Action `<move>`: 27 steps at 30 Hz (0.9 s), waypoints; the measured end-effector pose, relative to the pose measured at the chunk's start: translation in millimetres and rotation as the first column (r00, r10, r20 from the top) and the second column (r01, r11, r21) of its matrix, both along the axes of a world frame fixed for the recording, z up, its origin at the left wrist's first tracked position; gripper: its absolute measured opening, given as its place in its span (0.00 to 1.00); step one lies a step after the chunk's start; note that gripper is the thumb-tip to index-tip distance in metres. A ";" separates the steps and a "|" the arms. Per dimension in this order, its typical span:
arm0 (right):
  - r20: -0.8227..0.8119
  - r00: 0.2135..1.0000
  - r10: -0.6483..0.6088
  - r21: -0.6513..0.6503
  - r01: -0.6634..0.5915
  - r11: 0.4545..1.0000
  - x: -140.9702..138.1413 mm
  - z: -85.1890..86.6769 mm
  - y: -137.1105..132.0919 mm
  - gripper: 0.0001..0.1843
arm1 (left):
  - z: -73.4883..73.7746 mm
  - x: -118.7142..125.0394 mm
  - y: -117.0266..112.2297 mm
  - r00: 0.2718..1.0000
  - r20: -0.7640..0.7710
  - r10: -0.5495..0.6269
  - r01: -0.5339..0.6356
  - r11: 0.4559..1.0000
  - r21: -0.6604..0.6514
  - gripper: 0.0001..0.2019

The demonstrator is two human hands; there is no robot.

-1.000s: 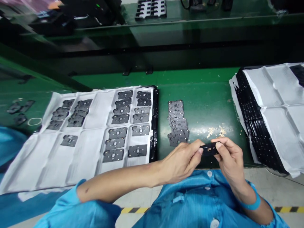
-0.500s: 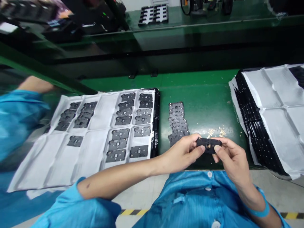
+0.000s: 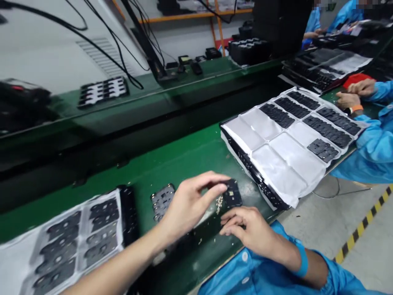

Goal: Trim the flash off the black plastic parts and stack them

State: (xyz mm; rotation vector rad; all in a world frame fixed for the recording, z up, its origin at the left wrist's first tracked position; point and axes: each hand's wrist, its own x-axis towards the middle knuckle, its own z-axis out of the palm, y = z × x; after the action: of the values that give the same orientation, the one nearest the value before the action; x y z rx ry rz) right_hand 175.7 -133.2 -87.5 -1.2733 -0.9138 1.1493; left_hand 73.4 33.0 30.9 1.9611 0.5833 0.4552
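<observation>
My left hand [image 3: 196,200] pinches a flat black plastic plate [image 3: 235,193] by its edge between thumb and fingers, holding it over the green bench. The plate has a small hole with a pale bit showing at its middle. Just below it, my right hand [image 3: 254,229] is apart from the plate, thumb and fingertips drawn together; whatever they may hold is too small to make out. Tiny pale bits [image 3: 219,205] lie scattered on the bench beside the plate. An overlapping row of similar black plates [image 3: 162,198] lies left of my left hand, partly hidden by it.
At lower left stands a lined tray [image 3: 127,213] with black plates. On the right, a stack of trays with white liner [image 3: 276,157] holds rows of plates. A co-worker's hands [image 3: 353,96] are beyond it. A raised ledge [image 3: 184,88] runs along the back.
The view has swung to the right. Both hands gripped the plate before; now my right hand has let go and sits below it, while my left hand keeps hold.
</observation>
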 end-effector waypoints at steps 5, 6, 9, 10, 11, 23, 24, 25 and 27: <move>0.137 0.990 -0.016 0.107 0.001 0.994 9.9 -7.0 -15.7 0.12 | 20.6 147.0 24.8 0.980 0.105 -0.172 0.177 0.984 -0.039 0.09; 0.180 0.983 -0.032 0.136 0.007 0.991 12.0 -5.6 -18.1 0.13 | 20.7 181.4 23.7 0.970 0.095 -0.224 0.229 0.972 -0.046 0.10; 0.277 0.958 -0.073 0.193 0.019 0.981 17.5 -0.8 -24.3 0.17 | 12.9 273.9 6.5 0.951 -0.044 -0.307 0.307 0.952 -0.002 0.13; 0.292 0.953 -0.080 0.198 0.021 0.980 19.0 0.2 -26.3 0.17 | 8.5 298.1 -1.8 0.943 -0.064 -0.326 0.328 0.945 0.012 0.13; 0.301 0.950 -0.084 0.196 0.024 0.980 20.3 0.6 -28.3 0.17 | 3.5 318.0 -10.1 0.935 -0.084 -0.346 0.349 0.937 0.027 0.13; 0.284 0.955 -0.091 0.199 0.034 0.979 32.8 4.9 -32.8 0.20 | -15.0 362.0 -31.2 0.862 -0.283 -0.422 0.498 0.810 0.310 0.04; 0.283 0.955 -0.091 0.201 0.033 0.979 33.2 5.8 -33.1 0.19 | -12.5 358.0 -28.5 0.864 -0.285 -0.416 0.495 0.805 0.326 0.03; 0.284 0.954 -0.091 0.206 0.032 0.978 33.5 6.3 -33.7 0.18 | -9.4 352.3 -23.9 0.866 -0.285 -0.410 0.491 0.802 0.340 0.02; 0.298 0.951 -0.084 0.214 0.019 0.977 33.9 6.0 -34.9 0.20 | -1.5 333.5 -7.6 0.874 -0.279 -0.397 0.479 0.799 0.365 0.01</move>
State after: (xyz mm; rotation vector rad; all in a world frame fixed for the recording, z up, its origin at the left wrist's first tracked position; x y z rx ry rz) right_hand 209.6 -168.1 -81.5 -1.3136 -1.1895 0.8018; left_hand 406.9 25.4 29.4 2.4929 0.1213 0.0976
